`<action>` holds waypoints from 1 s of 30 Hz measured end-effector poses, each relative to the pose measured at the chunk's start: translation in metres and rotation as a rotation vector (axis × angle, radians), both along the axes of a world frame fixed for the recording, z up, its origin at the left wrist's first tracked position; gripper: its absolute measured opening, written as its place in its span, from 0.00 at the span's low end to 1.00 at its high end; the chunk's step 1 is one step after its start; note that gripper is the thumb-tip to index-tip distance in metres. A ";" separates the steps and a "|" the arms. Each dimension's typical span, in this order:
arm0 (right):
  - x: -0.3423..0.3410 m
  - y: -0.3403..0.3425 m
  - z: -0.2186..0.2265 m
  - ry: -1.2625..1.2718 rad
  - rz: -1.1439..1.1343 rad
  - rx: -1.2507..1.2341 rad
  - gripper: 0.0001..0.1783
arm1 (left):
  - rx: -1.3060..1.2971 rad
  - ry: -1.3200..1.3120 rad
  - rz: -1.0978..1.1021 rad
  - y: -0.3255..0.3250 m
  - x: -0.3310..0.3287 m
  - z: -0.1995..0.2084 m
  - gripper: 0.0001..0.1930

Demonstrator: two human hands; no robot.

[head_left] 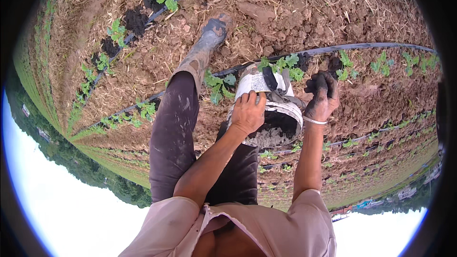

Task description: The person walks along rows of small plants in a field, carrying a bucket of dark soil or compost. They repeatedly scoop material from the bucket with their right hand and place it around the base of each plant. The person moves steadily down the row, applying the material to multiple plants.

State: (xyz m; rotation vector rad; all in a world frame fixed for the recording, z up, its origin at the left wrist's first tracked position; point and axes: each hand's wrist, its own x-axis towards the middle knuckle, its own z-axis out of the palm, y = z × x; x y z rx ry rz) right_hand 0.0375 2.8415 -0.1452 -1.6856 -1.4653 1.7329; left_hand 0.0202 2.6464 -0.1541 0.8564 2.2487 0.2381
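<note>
A dirty white bucket (251,82) tilts in front of me, its open mouth toward my body. Dark, crumbly soil-like material (271,135) and greyish caked matter line its inside. My left hand (249,112) is closed over the bucket's rim, fingers bent across the edge. Some dark strap or cloth (281,96) is tied around the bucket near the rim. To the right of the bucket, apart from it, my right hand (323,96) is raised with curled fingers, blackened with dirt. Whatever lies inside those fingers is hidden.
Black drip hoses (328,49) run along rows of leafy green seedlings (219,87). Dark soil heaps (136,22) sit beside several plants. My muddy boot (212,35) stands on cloddy, straw-strewn ground left of the bucket. More crop rows stretch behind me.
</note>
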 end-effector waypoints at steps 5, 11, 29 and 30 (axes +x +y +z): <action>0.101 -0.081 0.067 -0.224 0.280 0.073 0.09 | 0.006 0.020 0.022 0.006 0.002 0.005 0.22; 0.144 -0.122 0.010 -0.631 0.834 0.274 0.36 | 0.045 0.016 -0.041 0.001 0.000 0.005 0.20; 0.107 -0.184 -0.121 -0.844 0.734 0.314 0.32 | 0.154 0.020 -0.156 0.001 -0.003 -0.002 0.18; 0.089 -0.185 -0.116 -0.898 0.725 0.281 0.30 | 0.155 0.030 -0.146 -0.005 -0.005 -0.002 0.18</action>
